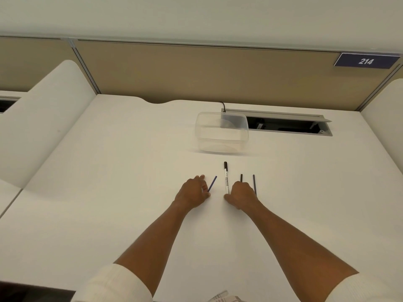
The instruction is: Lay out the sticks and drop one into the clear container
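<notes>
Overhead, white desk (pixel 109 171), tan partition (pixel 196 73), left hand (pixel 193 192) pinching blue pen (pixel 212 183), right hand (pixel 242 194) curled over black pen (pixel 241 177).

both arms outstretched; left hand (pixel 193 194) and right hand (pixel 242 195) knuckles-up, fingers curled.

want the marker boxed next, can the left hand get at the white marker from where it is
Probably yes. The left hand pinches a blue pen, and the white marker lies just beside it on bare desk; only the right hand crowds its near end.
</notes>
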Tool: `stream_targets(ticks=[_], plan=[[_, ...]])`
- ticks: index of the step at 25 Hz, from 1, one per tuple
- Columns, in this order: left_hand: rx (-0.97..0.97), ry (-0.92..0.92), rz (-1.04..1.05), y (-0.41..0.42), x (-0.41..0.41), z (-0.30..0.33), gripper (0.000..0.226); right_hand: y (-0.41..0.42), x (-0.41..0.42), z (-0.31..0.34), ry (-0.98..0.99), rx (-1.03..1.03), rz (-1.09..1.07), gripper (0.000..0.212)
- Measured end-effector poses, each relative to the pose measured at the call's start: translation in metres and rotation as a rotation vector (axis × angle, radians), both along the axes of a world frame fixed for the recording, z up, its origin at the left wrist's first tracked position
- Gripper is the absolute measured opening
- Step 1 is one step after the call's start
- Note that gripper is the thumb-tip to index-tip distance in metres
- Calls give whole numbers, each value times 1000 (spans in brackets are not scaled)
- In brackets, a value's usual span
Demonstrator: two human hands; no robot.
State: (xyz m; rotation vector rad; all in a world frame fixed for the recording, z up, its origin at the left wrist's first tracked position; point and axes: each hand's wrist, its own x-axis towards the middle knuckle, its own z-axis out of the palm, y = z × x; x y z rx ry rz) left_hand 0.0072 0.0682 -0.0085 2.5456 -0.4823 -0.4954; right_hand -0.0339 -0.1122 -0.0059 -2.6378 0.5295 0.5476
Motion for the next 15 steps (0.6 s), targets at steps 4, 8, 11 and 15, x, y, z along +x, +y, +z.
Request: stream_targets(ticks=[4, 8, 11, 15], plan=[[3, 3, 3, 1, 0, 0, 12, 0, -2, 0, -6, -15, -18, 39], [13, -4, 3, 0, -1, 2, 11, -1, -2, 4, -14, 9, -26, 42], [19, -7, -5, 0, -1, 3, 11, -1, -2, 8, -11, 35, -64, 44], [38, -15, -14, 0, -1, 6, 13, 1, 0, 15, -85, -2, -50, 34]])
